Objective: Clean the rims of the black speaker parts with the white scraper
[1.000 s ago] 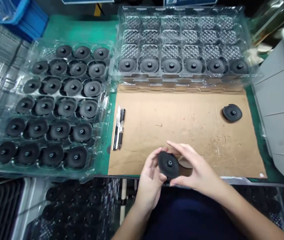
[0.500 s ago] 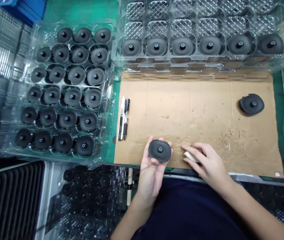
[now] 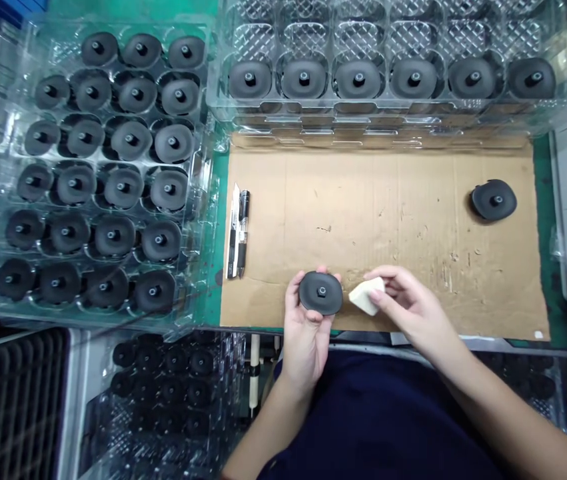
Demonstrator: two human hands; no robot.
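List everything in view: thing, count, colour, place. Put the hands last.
held disc: one, black, round with a centre hub, over the near edge of the cardboard.
pale block: one, off-white, just right of the held disc.
loose disc: one, black, far right of the cardboard.
cardboard sheet: one, brown, middle of the bench.
pens: apparently two, black and white, left edge of the cardboard.
left tray: clear plastic, about two dozen black discs, left of the cardboard.
far tray: clear plastic, six black discs in its near row, behind the cardboard.
green mat: under the cardboard.
left hand: holds the held disc.
right hand: holds the pale block.
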